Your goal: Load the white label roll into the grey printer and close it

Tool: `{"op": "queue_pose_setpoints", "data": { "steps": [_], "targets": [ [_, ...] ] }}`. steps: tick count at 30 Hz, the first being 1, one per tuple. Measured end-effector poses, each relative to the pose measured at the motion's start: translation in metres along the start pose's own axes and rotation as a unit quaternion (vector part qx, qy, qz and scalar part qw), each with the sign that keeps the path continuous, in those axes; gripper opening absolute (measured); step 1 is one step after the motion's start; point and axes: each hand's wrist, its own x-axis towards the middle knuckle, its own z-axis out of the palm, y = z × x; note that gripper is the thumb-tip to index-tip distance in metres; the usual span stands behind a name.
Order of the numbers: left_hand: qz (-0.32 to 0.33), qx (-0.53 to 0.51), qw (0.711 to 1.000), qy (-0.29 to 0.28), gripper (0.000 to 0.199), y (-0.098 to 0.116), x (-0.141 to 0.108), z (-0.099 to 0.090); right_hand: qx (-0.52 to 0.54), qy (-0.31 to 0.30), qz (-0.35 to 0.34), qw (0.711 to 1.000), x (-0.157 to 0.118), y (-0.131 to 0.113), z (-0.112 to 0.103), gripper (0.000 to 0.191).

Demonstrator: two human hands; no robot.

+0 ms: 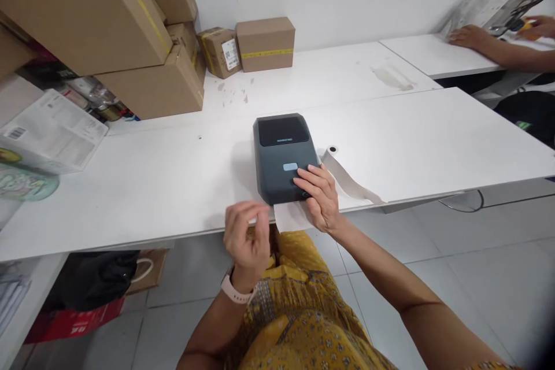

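A dark blue-grey label printer (284,176) with a black window and a light blue button sits near the table's front edge. White paper (291,217) sticks out from its front, over the edge. My right hand (319,196) grips the printer's front right corner, fingers across the lid and thumb at the front. Just off the front left corner is my left hand (247,237), its fingers curled towards the thumb in a pinch. I see nothing between them. A partly unrolled paper roll (332,150) lies right of the printer, its strip trailing to the table edge.
Cardboard boxes (130,17) are stacked at the left, and two smaller boxes (266,46) stand against the wall. A white printed box (52,127) is at the far left. Another person's hand (470,37) rests on the adjoining table (411,52).
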Motion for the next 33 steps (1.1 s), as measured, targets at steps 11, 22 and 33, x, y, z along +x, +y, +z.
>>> {"op": "queue_pose_setpoints", "data": {
  "steps": [11, 22, 33],
  "targets": [
    [-0.202, -0.153, 0.959, -0.128, 0.071, -0.032, 0.038, 0.051, -0.006, 0.018, 0.026, 0.999, -0.007, 0.002, 0.006, 0.052],
    [-0.313, -0.199, 0.914, -0.161, 0.068, -0.039, -0.036, 0.019, 0.02, 0.046, 0.07, 0.996, 0.003, -0.011, 0.006, 0.047],
    [-0.383, -0.189, 0.874, -0.233, 0.061, -0.016, -0.017, 0.015, 0.014, 0.053, 0.134, 0.989, 0.021, -0.026, 0.004, 0.042]
  ]
}}
